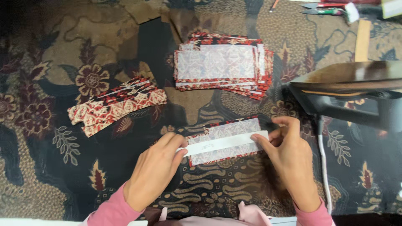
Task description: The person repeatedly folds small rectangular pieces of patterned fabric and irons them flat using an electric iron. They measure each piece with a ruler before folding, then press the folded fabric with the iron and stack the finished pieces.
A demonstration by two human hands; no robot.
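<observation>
Both hands down on the patterned cloth — the left hand (153, 169) and right hand (289, 157) pinch the ends of a white strip (224, 143) lying across a red-edged fabric piece (226, 140). Its lower corners hide under the fingers. A stack (222, 62) sits beyond, folded pieces (117, 104) left — scissors (324, 9) cut off at top.

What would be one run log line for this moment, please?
left hand: pressing white strip | right hand: pinching strip end | under strip: patterned fabric piece | behind: flat stack, folded pile
</observation>
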